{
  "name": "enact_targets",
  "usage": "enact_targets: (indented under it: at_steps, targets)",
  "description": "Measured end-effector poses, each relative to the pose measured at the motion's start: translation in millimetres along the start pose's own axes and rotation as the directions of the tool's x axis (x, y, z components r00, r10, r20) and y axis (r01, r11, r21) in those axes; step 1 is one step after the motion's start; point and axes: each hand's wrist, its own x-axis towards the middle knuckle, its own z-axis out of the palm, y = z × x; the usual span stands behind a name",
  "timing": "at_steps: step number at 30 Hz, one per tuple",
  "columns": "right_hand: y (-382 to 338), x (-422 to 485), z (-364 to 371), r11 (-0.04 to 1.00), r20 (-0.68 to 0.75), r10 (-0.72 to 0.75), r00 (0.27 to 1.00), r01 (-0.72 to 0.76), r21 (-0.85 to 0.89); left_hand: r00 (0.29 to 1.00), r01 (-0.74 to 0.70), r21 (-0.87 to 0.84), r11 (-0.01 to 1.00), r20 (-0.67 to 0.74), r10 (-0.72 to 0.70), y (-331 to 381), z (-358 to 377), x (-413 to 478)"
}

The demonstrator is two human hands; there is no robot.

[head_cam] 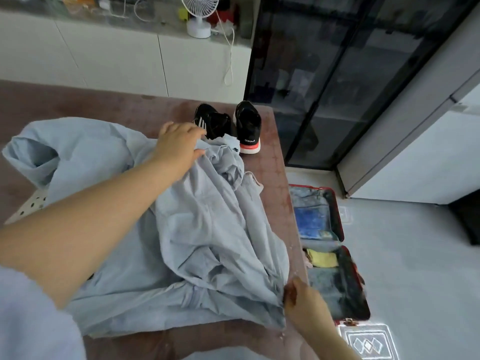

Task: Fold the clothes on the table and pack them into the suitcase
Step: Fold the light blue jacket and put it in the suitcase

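Left hand [179, 145]: arm reached out over the light blue garment [207, 229], palm down on its far part. Fingers [193, 129] loosely extended, thumb set apart from them, lying on the cloth; no closed grip visible.

Right hand [305, 306]: fingers [289, 294] curled together and clamped on the garment's near right edge, cloth bunched at the pinch.

Garment: spread and crumpled on the brown surface [275, 162], filling the span between the two sets of fingers and extending well to the left of the left fingers. Not folded.

Pair of black shoes [248, 123]: on the surface just beyond the left fingertips, the nearer shoe almost touching them.

Suitcase [339, 219]: open on the floor [415, 255], to the right of the surface and just beyond the right fingers. Red rim. A blue item [310, 222] lies in the far half, a yellow item [322, 258] in the near half.

White-and-black spotted cloth [31, 206]: shows from under the garment, far left of both hands.
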Motion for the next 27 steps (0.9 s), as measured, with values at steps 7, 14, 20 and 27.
enact_targets:
  at_steps: [7,14,20,27]
  targets:
    - [2,28,-43,0.999,-0.170,0.032,0.985,-0.031,0.010,0.906,0.091,0.093,0.991,0.406,-0.122,9,32,27]
    - [-49,90,-40,0.999,-0.012,-0.030,0.999,0.029,-0.012,0.979,0.065,-0.013,0.998,0.195,-0.061,3,30,7]
    - [-19,86,-88,0.938,-0.437,0.011,0.899,0.141,0.315,0.998,0.057,-0.127,0.990,0.047,-0.051,-36,-5,19]
    - [14,62,-56,0.995,0.338,0.002,0.941,0.032,-0.095,0.954,0.047,0.036,0.998,0.295,-0.056,-1,21,22]
